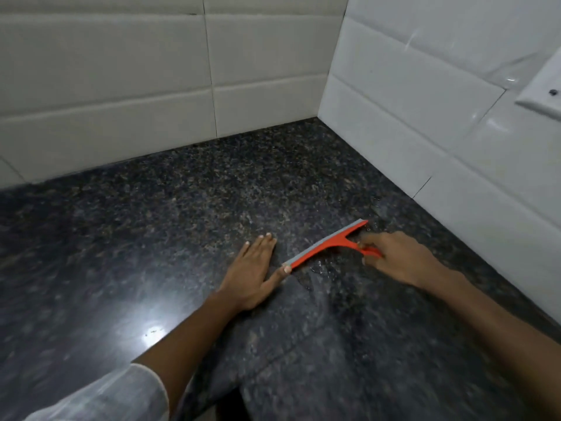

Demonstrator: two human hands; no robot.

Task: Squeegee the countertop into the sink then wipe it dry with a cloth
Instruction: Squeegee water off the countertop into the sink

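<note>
A red squeegee [326, 245] with a grey rubber blade lies slanted on the dark speckled granite countertop [188, 202], blade edge down. My right hand [397, 256] is shut on its red handle, near the right wall. My left hand [253, 271] rests flat on the counter with fingers straight; its thumb tip touches the blade's lower left end. Thin streaks of water glisten on the stone around and below the blade. No sink and no cloth are in view.
White tiled walls [121, 86] meet in a corner behind the counter and close off its back and right sides. A white fixture [543, 86] hangs on the right wall at the upper right. A lamp's reflection glares on the stone at lower left.
</note>
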